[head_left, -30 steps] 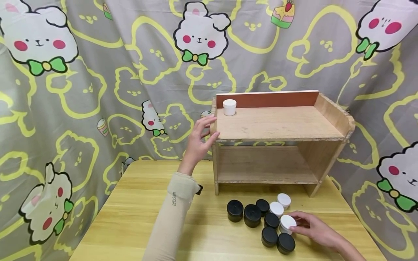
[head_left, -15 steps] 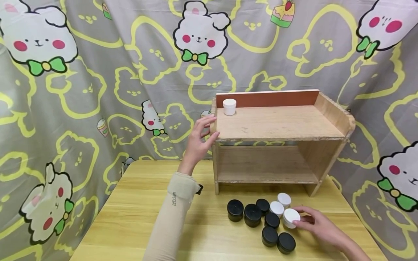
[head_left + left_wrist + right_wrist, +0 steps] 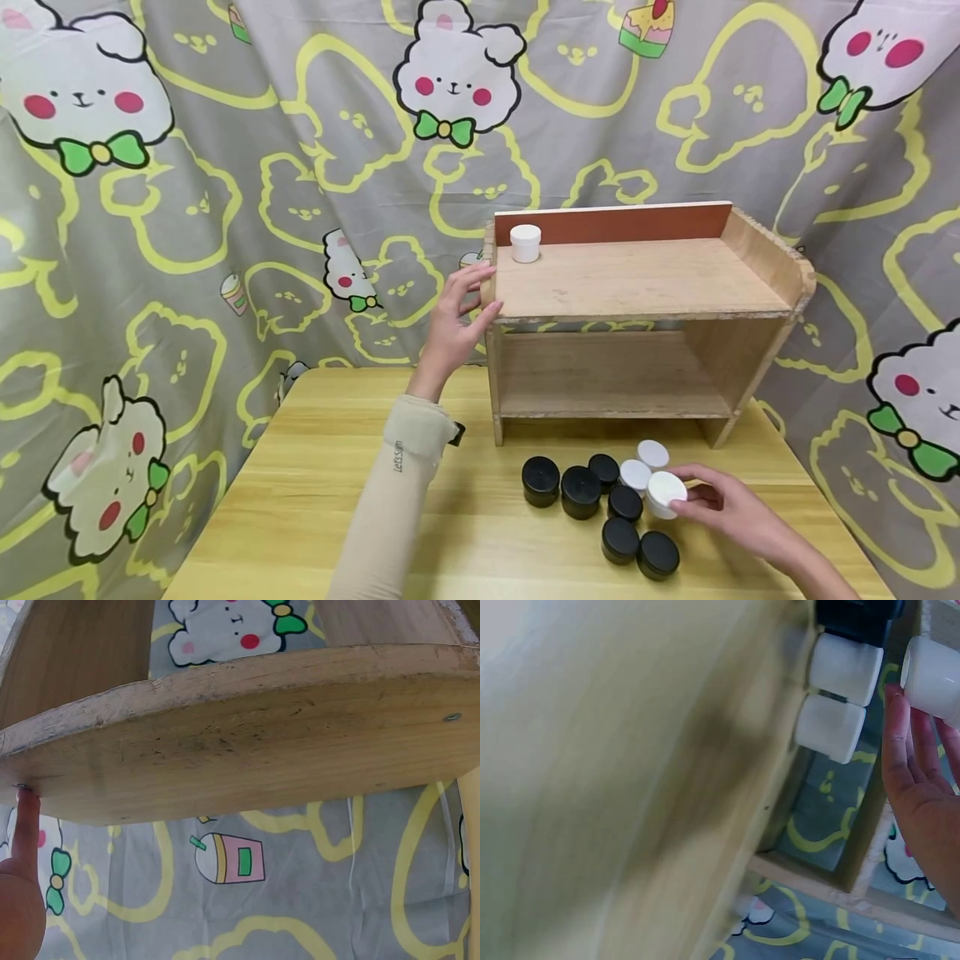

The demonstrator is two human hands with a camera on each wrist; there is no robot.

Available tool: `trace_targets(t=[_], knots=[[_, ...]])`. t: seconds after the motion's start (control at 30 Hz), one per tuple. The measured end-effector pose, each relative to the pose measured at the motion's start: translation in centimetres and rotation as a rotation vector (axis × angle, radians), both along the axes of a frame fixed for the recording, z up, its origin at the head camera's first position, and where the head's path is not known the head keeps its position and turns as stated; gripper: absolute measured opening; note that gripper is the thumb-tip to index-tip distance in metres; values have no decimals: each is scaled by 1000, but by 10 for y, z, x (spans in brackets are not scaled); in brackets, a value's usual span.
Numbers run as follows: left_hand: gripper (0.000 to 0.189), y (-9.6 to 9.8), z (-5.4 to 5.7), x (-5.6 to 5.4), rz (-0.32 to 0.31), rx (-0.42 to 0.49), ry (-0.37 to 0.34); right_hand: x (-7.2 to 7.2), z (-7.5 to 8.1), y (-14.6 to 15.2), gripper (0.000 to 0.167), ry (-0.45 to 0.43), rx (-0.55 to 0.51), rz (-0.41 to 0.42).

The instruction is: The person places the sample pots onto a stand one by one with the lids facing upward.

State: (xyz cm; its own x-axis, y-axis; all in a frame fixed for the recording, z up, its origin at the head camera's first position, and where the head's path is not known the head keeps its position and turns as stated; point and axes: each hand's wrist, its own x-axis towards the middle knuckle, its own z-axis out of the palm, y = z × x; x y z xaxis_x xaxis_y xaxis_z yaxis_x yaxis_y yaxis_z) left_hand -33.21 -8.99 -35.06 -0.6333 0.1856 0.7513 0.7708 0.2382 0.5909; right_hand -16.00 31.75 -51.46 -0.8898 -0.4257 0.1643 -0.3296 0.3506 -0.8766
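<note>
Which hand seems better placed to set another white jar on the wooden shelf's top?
Probably the right hand: it holds a round white plastic-looking jar above the yellowish wooden table. The left hand holds no jar; it touches the side of the two-tier wooden shelf, perhaps steadying it.

Six black jars, four white jars, one shelf unit, one table, two hands.

We read 1 txt: sm. dark lettering on beige L sleeve, head view, right by folded cuff. Starts approx. "Lets"; rest too sm. for us to read w/ certainty. We see it turned sideways, i.e. running along forearm, btm to top, single line, no. of letters unclear.
</note>
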Motion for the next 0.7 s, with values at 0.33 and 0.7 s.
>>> trace_targets(t=[0.33,0.7], knots=[[45,0,-1,0,7,-11,9,8,27,-13,36,141,62,-83],[44,0,0,1,-7,-4,11,-5,69,-35,33,191,43,-20]])
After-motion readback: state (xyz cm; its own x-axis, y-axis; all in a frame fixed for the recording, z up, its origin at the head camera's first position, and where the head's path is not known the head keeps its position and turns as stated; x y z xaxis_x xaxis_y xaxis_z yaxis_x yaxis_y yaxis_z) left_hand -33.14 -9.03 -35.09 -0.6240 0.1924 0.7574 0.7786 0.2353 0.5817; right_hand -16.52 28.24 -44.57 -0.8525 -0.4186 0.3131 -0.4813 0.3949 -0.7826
